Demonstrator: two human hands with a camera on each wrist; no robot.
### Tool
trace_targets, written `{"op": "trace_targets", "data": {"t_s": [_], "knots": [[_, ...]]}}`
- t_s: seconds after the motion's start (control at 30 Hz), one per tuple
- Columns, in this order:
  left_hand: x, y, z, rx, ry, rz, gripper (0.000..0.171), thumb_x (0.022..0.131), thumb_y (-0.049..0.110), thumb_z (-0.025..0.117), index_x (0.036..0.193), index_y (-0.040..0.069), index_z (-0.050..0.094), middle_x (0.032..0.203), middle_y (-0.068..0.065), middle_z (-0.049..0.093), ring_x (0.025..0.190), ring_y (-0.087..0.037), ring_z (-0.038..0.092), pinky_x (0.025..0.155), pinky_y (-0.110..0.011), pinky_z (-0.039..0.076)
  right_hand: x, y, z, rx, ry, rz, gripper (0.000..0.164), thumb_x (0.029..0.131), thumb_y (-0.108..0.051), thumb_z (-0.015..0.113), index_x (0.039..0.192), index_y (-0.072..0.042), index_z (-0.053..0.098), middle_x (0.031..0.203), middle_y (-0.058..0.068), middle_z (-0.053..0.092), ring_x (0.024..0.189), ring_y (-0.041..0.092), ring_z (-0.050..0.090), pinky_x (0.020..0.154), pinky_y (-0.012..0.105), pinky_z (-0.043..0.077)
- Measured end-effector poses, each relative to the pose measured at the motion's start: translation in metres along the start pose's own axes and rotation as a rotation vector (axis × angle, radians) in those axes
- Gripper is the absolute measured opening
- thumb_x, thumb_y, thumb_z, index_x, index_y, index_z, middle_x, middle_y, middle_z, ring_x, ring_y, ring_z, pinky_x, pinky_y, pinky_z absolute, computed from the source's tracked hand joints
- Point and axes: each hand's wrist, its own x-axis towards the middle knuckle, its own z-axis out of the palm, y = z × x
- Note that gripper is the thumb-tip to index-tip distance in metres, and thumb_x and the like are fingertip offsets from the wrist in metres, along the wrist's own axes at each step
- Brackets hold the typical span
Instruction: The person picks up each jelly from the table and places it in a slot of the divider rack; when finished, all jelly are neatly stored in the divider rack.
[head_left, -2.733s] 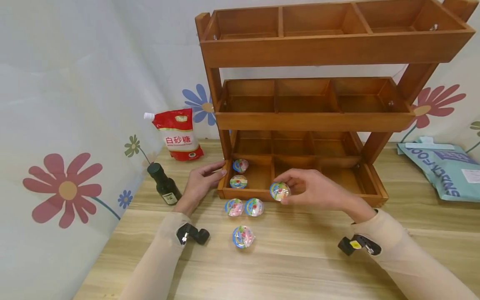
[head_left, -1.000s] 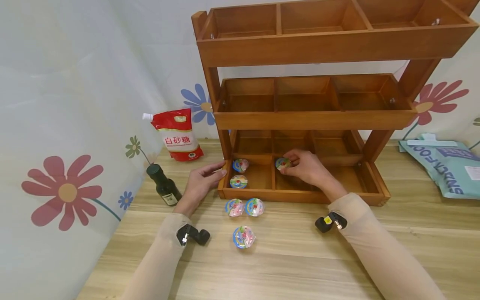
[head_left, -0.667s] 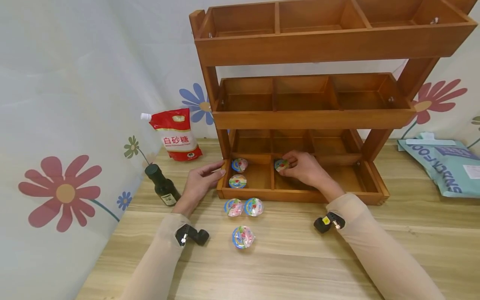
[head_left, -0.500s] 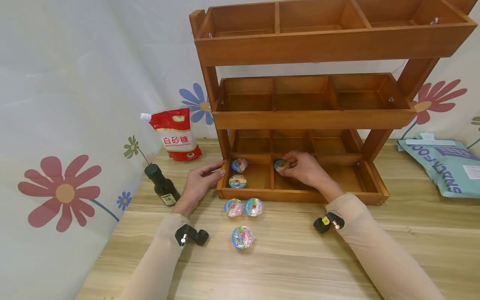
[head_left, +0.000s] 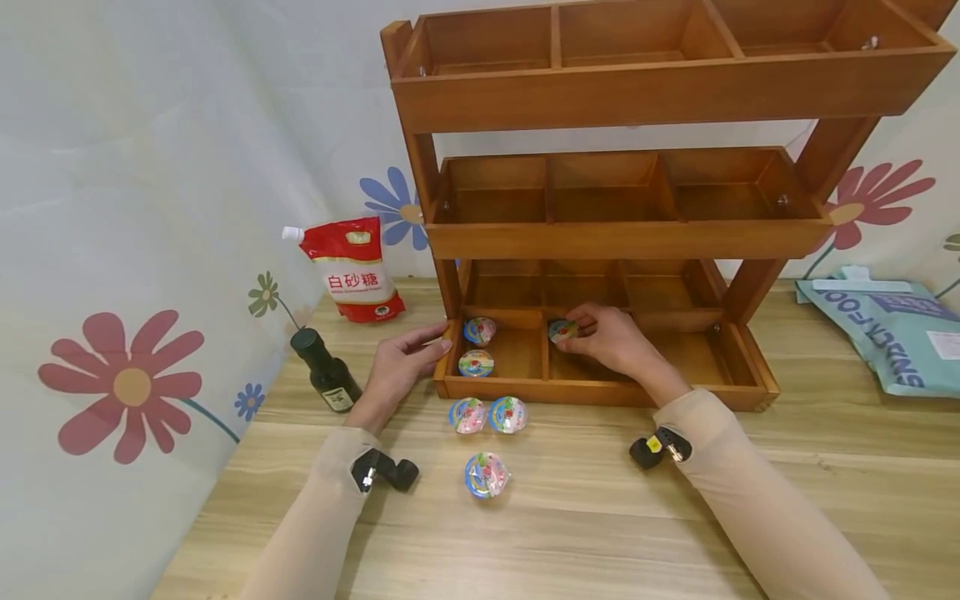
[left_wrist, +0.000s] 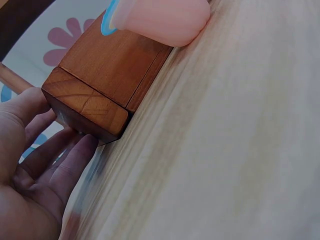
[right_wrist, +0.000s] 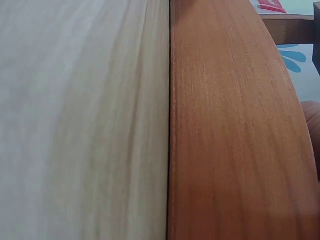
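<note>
In the head view my right hand (head_left: pixel 611 337) pinches a jelly cup (head_left: pixel 562 331) with a printed film lid, inside the middle compartment of the wooden rack's (head_left: pixel 622 242) bottom tier. In the right wrist view only a sliver of this hand shows behind the tier's front board (right_wrist: pixel 235 125). My left hand (head_left: pixel 401 367) touches the left end of that tier; the left wrist view shows its fingertips against the end piece (left_wrist: pixel 90 102). Two cups, a rear one (head_left: pixel 480 331) and a front one (head_left: pixel 476 363), sit in the left compartment.
On the table before the rack lie two side-by-side jelly cups, a left one (head_left: pixel 468 415) and a right one (head_left: pixel 508 414), and a nearer one (head_left: pixel 487 475). A dark bottle (head_left: pixel 326 371) and red sugar pouch (head_left: pixel 354 271) stand left. A blue-green snack bag (head_left: pixel 888 333) lies right.
My right hand has carried the jelly cup from above the tier's front edge back and down into the middle compartment. For the last second it has barely moved. The left hand stays in place.
</note>
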Motion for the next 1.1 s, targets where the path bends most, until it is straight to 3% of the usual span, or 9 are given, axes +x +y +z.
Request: {"op": "trace_targets", "data": {"t_s": [0.3,0.63,1.1], "knots": [[0.002,-0.003,0.004,0.010,-0.007,-0.015,0.040,0.099,0.016,0.079,0.137,0.006,0.073,0.139,-0.014,0.068,0.109,-0.016,0.072,0.087,-0.027,0.062,-0.016,-0.004,-0.008,-0.047,0.030,0.010,0.056,0.098,-0.026,0.079,0.138,0.008,0.061,0.133,0.028,0.065,0.122,0.042,0.065,0.105,0.054,0.055],[0.004,-0.002,0.004,0.031,-0.001,-0.007,0.039,0.099,0.017,0.079,0.136,0.008,0.074,0.138,-0.012,0.069,0.112,-0.020,0.071,0.086,-0.027,0.063,-0.034,-0.013,-0.015,-0.107,0.086,-0.066,0.046,0.097,-0.014,0.079,0.134,0.008,0.064,0.131,0.027,0.067,0.120,0.042,0.067,0.103,0.055,0.056],[0.001,-0.002,0.000,0.016,0.003,0.001,0.040,0.099,0.015,0.078,0.137,0.006,0.072,0.139,-0.014,0.068,0.110,-0.017,0.071,0.087,-0.026,0.062,-0.055,-0.039,-0.006,-0.005,-0.010,-0.162,0.047,0.099,-0.017,0.079,0.139,0.002,0.063,0.134,0.020,0.068,0.123,0.038,0.066,0.102,0.053,0.057]]}}
